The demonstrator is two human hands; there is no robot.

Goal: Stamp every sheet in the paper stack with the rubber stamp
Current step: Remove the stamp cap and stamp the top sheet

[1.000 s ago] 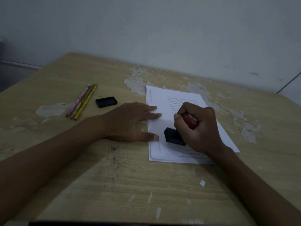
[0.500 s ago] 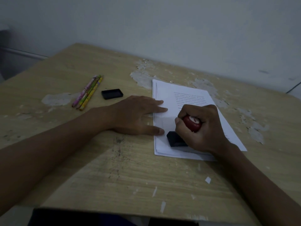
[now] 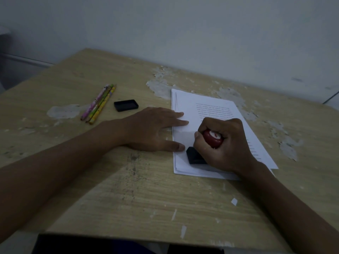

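Observation:
A stack of white printed sheets [image 3: 190, 101] lies on the worn wooden table [image 3: 128, 189], right of centre. My right hand [image 3: 225, 143] is closed around the red handle of the rubber stamp [image 3: 212, 138]. The stamp's black base [image 3: 194, 155] presses on the lower left part of the top sheet. My left hand [image 3: 154, 129] lies flat with its fingers spread, fingertips on the left edge of the stack. Most of the lower half of the top sheet is hidden behind my right hand.
A small black ink pad tray [image 3: 126, 105] sits left of the paper. Three coloured pencils [image 3: 99, 104] lie further left. Patches of peeled veneer mark the table near the wall [image 3: 183, 33]. The table's near edge runs along the bottom.
The stamp's base has come down slightly toward the bottom of the sheet and stays pressed. My left hand holds the stack's edge as before. The camera view has shifted a little.

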